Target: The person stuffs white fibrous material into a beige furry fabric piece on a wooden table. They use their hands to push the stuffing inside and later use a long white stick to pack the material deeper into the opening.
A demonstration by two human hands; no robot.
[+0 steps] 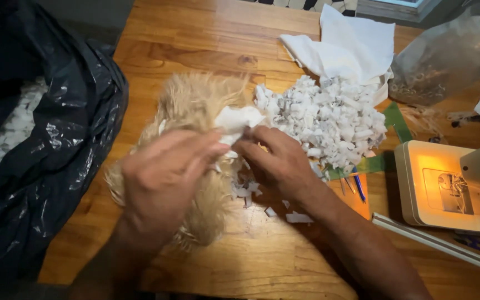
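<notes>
2 hands meet over a shaggy tan fur piece [193, 105] on the wooden table [206, 39]. Left hand [165, 178], blurred, seems loosely curled on it; right hand [276, 158] pinches white stuffing [237, 119], near the foam-scrap pile [329, 119].

The person's left hand [165, 178] is smeared by motion blur, so its fingers cannot be told apart, and it hides the middle of the shaggy beige fur piece [195, 105] beneath it. Both forearms are cut off by the bottom edge of the frame. The crumpled black plastic bag [45, 166] runs off the left edge, and its folds cover most of the white foam bits [15, 125] inside. At the right edge, the cream sewing machine base [445, 189] and the clear plastic bag [451, 55] are cropped. Small tools with blue handles [359, 188] beside the right hand [279, 161] are too small to identify.
</notes>
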